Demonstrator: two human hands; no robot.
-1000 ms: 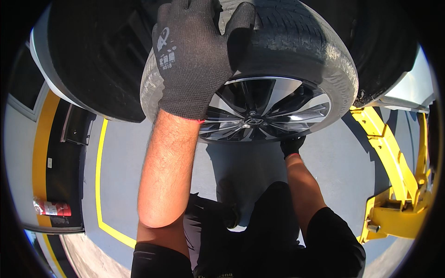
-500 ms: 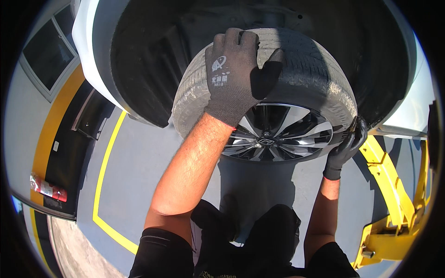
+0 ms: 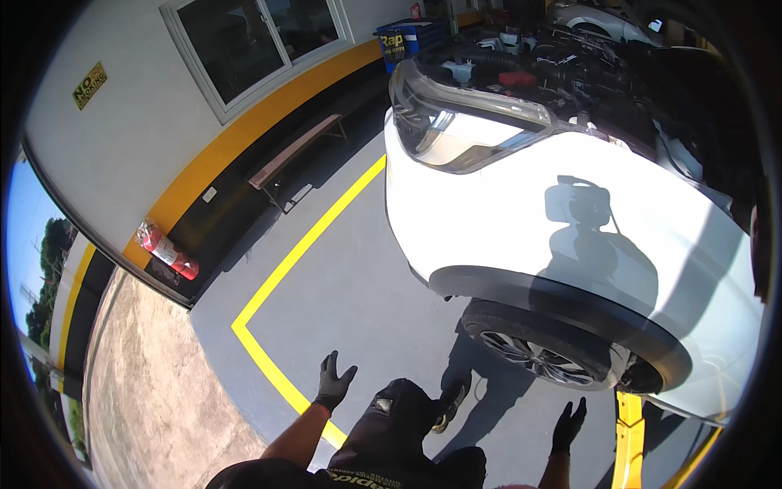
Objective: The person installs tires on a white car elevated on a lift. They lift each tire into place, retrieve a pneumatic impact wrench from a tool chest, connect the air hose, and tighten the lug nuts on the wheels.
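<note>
My left hand (image 3: pixel 333 383), in a dark work glove, is held out over the grey floor with fingers spread and nothing in it. My right hand (image 3: pixel 568 426), gloved alike, has its fingers stretched out and holds nothing; it is just below the car's front wheel (image 3: pixel 542 359), apart from it. The wheel has a black tyre and a spoked black-and-silver rim, and sits under the dark arch trim of a white car (image 3: pixel 489 216). My shadow falls across the fender.
A yellow lift arm (image 3: pixel 629 432) reaches under the car beside my right hand. The engine bay (image 3: pixel 521 81) is uncovered. Along the wall are a bench (image 3: pixel 297 151), a red fire extinguisher (image 3: pixel 169 253) and a blue bin (image 3: pixel 419 37). A yellow line (image 3: pixel 314 232) marks the floor.
Both hands have let go of the tyre and drawn back from it. The view has moved back and turned toward the left, now taking in the car's front corner and the wall.
</note>
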